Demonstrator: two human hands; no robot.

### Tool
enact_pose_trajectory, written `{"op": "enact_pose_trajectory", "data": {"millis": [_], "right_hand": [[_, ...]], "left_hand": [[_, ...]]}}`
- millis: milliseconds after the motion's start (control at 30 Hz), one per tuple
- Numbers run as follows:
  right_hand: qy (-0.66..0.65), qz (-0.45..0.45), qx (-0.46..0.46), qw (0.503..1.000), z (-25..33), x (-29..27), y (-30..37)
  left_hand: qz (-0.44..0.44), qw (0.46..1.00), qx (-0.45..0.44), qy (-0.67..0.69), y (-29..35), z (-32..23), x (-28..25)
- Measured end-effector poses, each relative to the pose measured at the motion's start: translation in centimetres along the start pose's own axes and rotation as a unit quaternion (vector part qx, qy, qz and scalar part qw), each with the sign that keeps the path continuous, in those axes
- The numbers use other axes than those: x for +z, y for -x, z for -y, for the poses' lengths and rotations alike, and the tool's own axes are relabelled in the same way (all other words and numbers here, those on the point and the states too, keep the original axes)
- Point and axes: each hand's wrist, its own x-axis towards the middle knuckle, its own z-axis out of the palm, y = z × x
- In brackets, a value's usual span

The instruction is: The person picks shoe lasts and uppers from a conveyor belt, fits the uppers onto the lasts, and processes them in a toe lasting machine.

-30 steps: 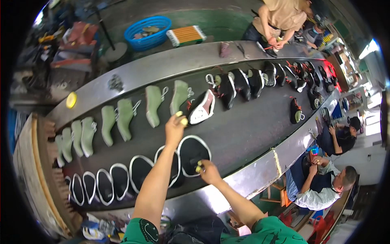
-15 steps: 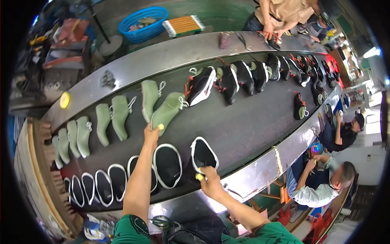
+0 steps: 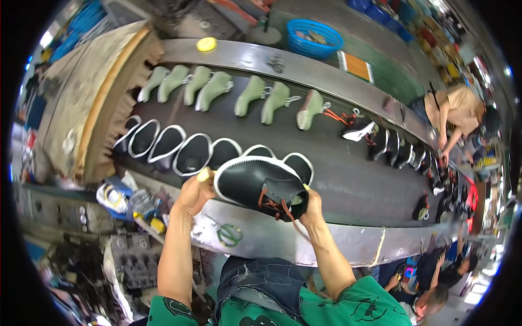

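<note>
Between my two hands is a black shoe point(image 3: 255, 182) with a white stitched edge and reddish laces, tilted toe to the left above the near side of the belt. My left hand point(image 3: 194, 194) grips its toe end, a yellow cover showing on a fingertip. At the heel end, my right hand point(image 3: 312, 208) is closed around the shoe; part of its fingers is hidden, and a loose lace hangs beside it. Several black soles with white rims point(image 3: 193, 154) lie in a row behind and left of the shoe. Green shoe lasts point(image 3: 276, 103) with cord loops line the far side.
A dark conveyor belt point(image 3: 348, 182) runs between metal edges, with a wooden-topped housing point(image 3: 103, 103) at left. Green-handled scissors point(image 3: 228, 234) lie on the near edge. More black shoes point(image 3: 403, 152) stand at right. A co-worker point(image 3: 454, 111) works across the belt; others sit at lower right.
My left hand has let go of a green shoe last. My right hand has left a white-rimmed sole. Both hands now hold the black shoe, and the view has swung left.
</note>
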Motion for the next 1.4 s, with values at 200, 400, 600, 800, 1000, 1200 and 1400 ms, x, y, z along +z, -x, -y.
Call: {"op": "enact_pose_trajectory", "data": {"millis": [200, 400, 600, 800, 1000, 1200, 1400], "right_hand": [[0.083, 0.052, 0.049, 0.994, -13.1, 4.3, 3.6], [0.287, 0.395, 0.119, 0.865, -21.7, 13.1, 8.8], [0.501, 0.485, -0.075, 0.713, -36.9, 20.3, 19.0], [0.426, 0.617, 0.005, 0.662, -48.9, 20.9, 29.1], [0.424, 0.583, 0.124, 0.682, -60.5, 21.0, 36.9], [0.443, 0.537, 0.081, 0.713, -65.6, 20.4, 39.3], [0.42, 0.521, 0.083, 0.738, -66.6, 20.1, 39.7]], "left_hand": [[-0.241, 0.935, 0.258, -0.044, 11.5, -0.7, -6.0], [-0.387, 0.854, 0.331, -0.109, 27.6, -3.5, -8.9], [-0.543, 0.714, 0.432, -0.089, 44.8, 0.3, -11.0], [-0.583, 0.578, 0.571, 0.025, 58.6, 6.0, -13.9], [-0.551, 0.564, 0.572, 0.226, 65.0, 12.2, -13.5], [-0.588, 0.555, 0.538, 0.238, 67.6, 16.2, -18.6], [-0.622, 0.522, 0.545, 0.208, 67.9, 16.8, -21.0]]}}
